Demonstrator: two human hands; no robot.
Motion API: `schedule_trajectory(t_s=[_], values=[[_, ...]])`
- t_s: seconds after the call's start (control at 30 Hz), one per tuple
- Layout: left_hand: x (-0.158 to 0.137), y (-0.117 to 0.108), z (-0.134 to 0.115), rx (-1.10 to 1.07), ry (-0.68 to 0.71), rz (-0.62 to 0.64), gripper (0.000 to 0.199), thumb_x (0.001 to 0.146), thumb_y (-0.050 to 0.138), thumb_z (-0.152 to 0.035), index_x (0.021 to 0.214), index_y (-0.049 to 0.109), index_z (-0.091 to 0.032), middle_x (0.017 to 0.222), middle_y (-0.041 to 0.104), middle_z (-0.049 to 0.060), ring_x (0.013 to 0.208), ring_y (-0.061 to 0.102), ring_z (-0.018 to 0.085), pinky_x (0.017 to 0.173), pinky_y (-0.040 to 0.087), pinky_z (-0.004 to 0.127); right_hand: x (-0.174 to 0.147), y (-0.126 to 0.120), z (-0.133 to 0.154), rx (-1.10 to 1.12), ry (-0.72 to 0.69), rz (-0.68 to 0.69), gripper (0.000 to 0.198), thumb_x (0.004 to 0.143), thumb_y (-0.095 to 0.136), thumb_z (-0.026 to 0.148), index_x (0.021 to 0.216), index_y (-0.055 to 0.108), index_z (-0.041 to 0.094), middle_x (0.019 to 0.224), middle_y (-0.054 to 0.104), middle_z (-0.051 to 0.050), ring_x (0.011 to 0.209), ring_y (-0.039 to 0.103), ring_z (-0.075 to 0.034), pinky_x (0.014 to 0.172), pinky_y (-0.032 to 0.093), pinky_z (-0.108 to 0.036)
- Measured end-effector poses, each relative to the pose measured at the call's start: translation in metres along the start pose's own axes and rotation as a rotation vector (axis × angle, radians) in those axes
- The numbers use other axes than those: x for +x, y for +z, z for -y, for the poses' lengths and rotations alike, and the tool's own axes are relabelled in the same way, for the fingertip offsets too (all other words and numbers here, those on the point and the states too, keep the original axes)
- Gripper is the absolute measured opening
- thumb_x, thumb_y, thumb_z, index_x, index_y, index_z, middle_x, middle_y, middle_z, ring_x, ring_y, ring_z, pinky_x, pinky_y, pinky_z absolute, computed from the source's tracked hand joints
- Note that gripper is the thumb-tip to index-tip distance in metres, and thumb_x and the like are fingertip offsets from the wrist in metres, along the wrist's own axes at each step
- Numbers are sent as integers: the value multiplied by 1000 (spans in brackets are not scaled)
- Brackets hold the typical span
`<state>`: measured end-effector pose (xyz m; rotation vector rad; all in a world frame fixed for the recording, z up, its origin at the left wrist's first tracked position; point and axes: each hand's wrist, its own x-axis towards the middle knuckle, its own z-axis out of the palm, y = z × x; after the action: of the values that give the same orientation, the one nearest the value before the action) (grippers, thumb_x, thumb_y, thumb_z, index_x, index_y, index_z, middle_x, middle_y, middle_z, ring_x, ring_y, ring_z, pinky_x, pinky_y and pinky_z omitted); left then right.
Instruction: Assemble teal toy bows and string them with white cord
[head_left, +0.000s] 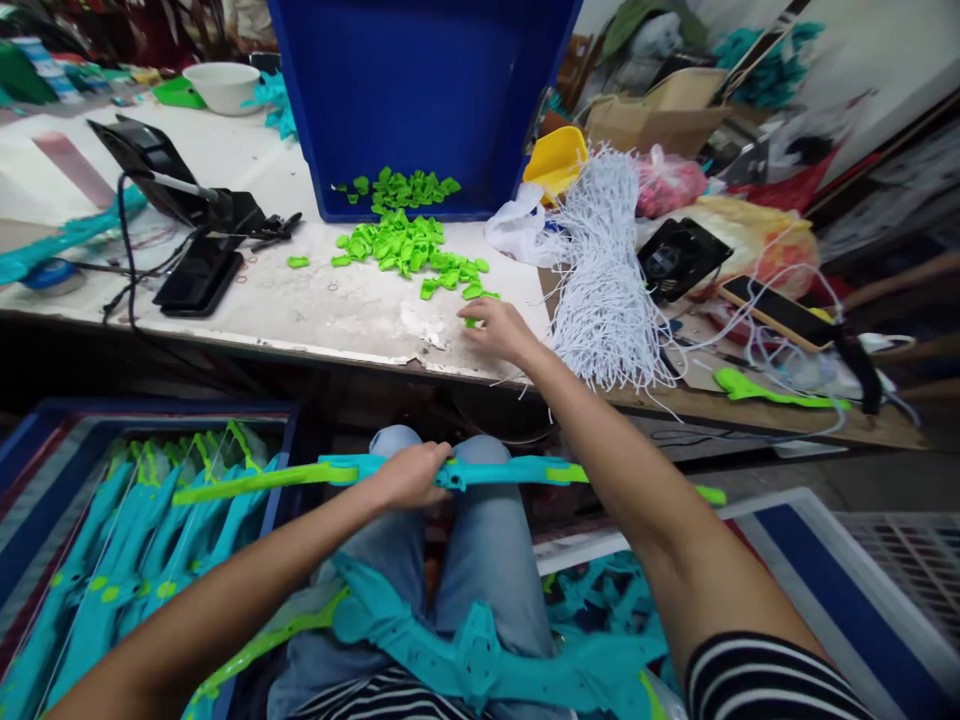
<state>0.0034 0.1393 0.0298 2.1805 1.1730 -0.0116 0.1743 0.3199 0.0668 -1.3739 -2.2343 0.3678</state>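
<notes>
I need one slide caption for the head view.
Left hand holds a teal and green bar; right hand has a small green piece at its fingertips.

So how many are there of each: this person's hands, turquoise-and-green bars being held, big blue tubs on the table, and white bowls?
Hands: 2 (left hand, right hand)
Held turquoise-and-green bar: 1
Big blue tub on the table: 1
White bowl: 1
Total: 5

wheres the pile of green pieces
In the head view, the pile of green pieces sits partly in the blue bin, partly on the tabletop, beyond and left of the right hand.
</notes>
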Motion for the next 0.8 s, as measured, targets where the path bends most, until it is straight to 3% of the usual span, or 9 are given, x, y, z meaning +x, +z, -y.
schedule_trajectory(t_s=[0.07,0.17,0.37,0.47,0.67,0.8], values=[[13,-15,7,-109,27,96,25,70,67,-36,85,63,-17,78,64,4,76,60,21,65,42,25,-22,3,8,114,-21,-3,22,72,64,18,93,70,19,104,67,-4,87,62,-19,80,49,-31],[33,-24,16,-296,37,189,25,65,70,-39,68,59,-16,60,53,-3,61,51,14,54,33,22,-47,10,11,92,-41,-58,16,74,65,20,88,71,19,105,67,-6,97,60,-22,89,46,-37],[47,-18,23,-690,-49,297,40,59,74,-50,66,59,-13,59,55,-3,56,49,12,53,36,23,-62,8,8,-60,-36,-55,13,80,63,23,90,72,21,109,68,-7,105,55,-26,95,40,-44],[45,-14,24,-850,-151,348,53,61,68,-64,70,61,-13,57,58,-1,51,51,13,52,38,25,-93,5,22,-20,-86,-104,19,84,61,30,98,70,21,109,68,-7,103,56,-25,93,41,-42],[51,-4,30,-835,-197,251,67,63,52,-80,60,57,-13,47,49,-2,46,43,10,46,32,24,-201,31,44,40,-293,-66,23,89,56,36,102,67,20,106,69,-9,97,58,-24,82,46,-40],[55,-1,31,-755,-146,238,71,60,48,-84,57,54,-13,47,44,-3,47,39,10,46,29,24,-227,52,40,57,-272,-91,21,90,56,31,104,67,22,109,68,-9,99,58,-24,84,47,-42]])
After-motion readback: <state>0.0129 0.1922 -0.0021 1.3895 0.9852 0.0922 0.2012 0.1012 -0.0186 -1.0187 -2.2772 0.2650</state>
